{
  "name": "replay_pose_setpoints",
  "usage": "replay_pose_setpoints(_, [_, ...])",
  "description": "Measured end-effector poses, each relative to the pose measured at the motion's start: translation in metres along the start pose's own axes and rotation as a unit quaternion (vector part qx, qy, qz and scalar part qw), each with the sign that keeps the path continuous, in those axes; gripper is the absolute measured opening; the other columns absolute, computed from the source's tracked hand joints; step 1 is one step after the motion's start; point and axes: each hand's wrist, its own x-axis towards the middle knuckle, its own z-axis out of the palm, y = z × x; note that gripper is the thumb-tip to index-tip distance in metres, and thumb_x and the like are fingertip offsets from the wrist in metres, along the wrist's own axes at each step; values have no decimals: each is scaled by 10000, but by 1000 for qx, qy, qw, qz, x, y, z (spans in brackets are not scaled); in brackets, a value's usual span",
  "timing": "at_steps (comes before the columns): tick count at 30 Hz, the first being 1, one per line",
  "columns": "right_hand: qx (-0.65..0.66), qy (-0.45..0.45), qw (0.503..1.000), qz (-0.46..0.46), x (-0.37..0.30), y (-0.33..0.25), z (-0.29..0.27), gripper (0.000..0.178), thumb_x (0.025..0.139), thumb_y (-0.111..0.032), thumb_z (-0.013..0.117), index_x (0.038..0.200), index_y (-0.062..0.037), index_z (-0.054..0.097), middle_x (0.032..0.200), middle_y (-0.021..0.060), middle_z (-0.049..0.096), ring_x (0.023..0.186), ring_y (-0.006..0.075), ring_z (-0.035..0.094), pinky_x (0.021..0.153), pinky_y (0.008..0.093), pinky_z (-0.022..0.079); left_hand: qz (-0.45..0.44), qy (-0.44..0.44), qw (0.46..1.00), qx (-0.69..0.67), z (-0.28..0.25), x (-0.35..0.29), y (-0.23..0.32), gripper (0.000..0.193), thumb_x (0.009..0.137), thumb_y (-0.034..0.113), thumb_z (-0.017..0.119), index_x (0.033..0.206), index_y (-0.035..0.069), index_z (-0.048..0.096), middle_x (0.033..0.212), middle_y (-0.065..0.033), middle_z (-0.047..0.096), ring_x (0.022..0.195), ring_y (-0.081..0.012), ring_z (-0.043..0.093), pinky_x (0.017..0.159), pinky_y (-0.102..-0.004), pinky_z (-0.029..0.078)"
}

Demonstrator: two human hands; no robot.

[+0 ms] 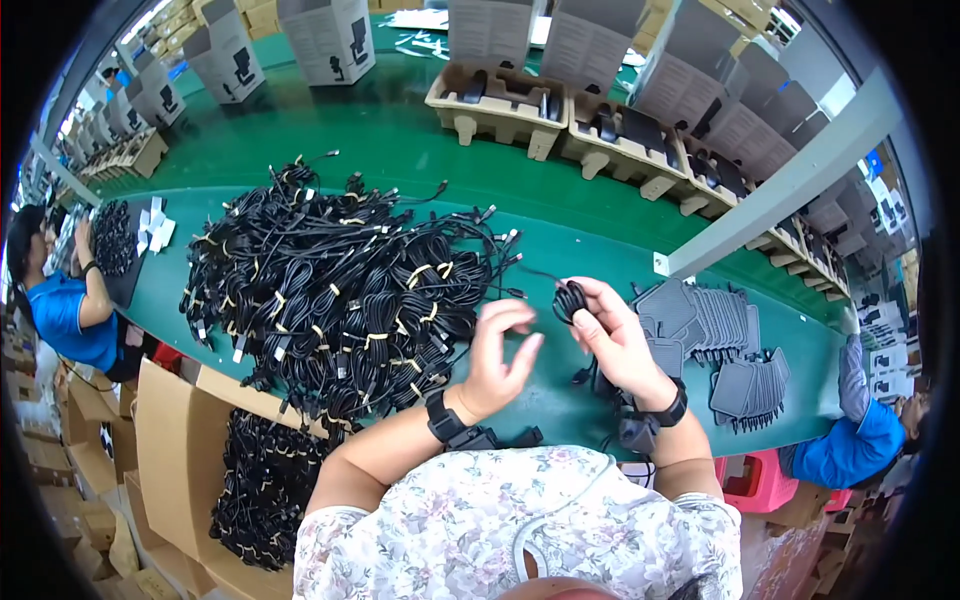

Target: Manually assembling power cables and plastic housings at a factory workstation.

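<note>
Partly hidden cable coil (568,303), overlapping right fingers (598,337)

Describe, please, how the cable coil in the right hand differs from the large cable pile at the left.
The cable coil is one small bundle, while the cable pile gathers many. The coil is held by the right hand's fingers; the pile lies on the green table. Pale ties show around many bundles in the pile; on the coil I cannot make one out. Both are black cable.
</note>
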Motion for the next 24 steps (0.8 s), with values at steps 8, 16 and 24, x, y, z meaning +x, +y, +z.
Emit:
replay_pose_setpoints(8, [-373, -122, 916, -83, -9, -22, -4, 315, 879, -151, 595, 1167, -39, 532, 1000, 76, 573, 971, 189, 549, 819, 292, 460, -3, 28, 996, -86, 1, 15, 7, 461, 911, 190, 551, 1290, -3, 373, 1239, -145, 468, 1129, -238, 495, 964, -334, 398])
replay_pose_setpoints(16, [-69, 6, 991, -111, 5, 26, 38, 394, 816, -46, 602, 1204, -61, 536, 1272, 125, 480, 1184, 259, 448, 985, 368, 372, -256, -115, 847, -451, 18, -5, -9, 301, 989, 273, 396, 1203, 66, 430, 1013, -80, 568, 898, -165, 578, 814, -297, 464])
replay_pose_setpoints(24, [-568, -100, 763, -293, 20, -13, 27, 475, 777, -199, 662, 1223, -87, 543, 1255, 116, 521, 1203, 300, 446, 1075, 488, 242, -282, -166, 834, -444, 9, -8, -11, 299, 996, 327, 368, 1119, 82, 487, 714, -19, 538, 567, -94, 488, 517, -218, 378])
